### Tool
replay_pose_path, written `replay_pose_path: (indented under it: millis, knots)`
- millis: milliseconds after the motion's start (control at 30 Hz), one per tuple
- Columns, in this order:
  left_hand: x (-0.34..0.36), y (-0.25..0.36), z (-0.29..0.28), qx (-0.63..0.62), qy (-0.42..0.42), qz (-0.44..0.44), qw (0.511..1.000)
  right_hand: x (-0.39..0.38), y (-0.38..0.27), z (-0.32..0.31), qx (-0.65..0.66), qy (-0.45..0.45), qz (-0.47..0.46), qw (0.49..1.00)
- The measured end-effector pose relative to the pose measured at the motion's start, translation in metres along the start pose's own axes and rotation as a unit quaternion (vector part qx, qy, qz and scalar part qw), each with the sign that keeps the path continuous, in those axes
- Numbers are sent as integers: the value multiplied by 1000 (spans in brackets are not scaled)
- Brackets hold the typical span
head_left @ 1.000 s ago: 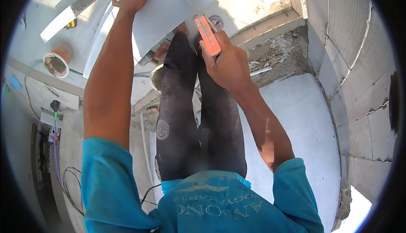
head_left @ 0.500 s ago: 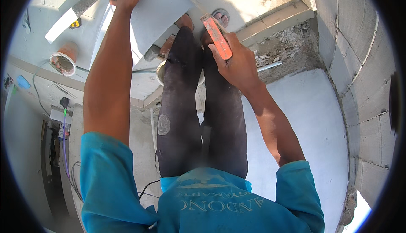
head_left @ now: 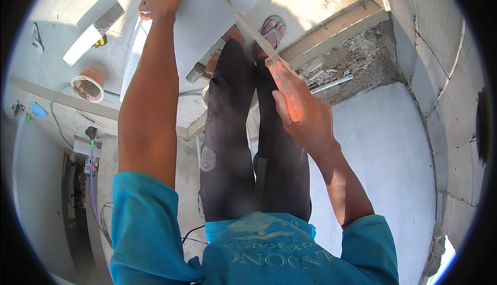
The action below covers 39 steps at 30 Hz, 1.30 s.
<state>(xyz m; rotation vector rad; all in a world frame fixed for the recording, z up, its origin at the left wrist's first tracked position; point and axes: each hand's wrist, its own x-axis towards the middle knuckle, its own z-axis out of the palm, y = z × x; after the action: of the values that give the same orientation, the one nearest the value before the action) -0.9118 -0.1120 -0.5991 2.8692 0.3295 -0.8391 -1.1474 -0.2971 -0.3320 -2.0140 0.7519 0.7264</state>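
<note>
My right hand (head_left: 310,111) is closed round the orange handle of a hand saw (head_left: 252,33), in front of my right thigh. The saw's long, dusty blade slants up and left to a large pale-grey block (head_left: 202,28), meeting it along the top near the far edge. My left hand (head_left: 161,0) grips that block at its far left, fingers curled over the edge. The saw's far tip is beyond the picture's upper edge. The block lies in front of my legs, beside my left foot.
A mortar-stained bucket (head_left: 88,84) stands left of the block. Beyond it lies an offcut of pale block (head_left: 85,44) beside a yellow-and-black item (head_left: 101,41). Rubble (head_left: 341,62) fills a ledge on the right, below a block wall (head_left: 440,41). Cables run at lower left.
My right hand has drawn the saw back toward my body, so more of its blade shows. My left hand stays on the block. The whole view has shifted slightly.
</note>
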Motion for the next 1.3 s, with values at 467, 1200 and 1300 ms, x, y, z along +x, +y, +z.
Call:
replay_pose_path:
  millis: [467,1200,1300]
  knots:
    - [12,-20,3,33,-39,28,998,67,-34,15,-13,-34,37,999]
    - [27,-26,8,32,24,43,998,57,-36,-11,-7,-133,108,985]
    - [2,-33,11,29,10,17,999,-50,5,-39,15,-20,-22,999]
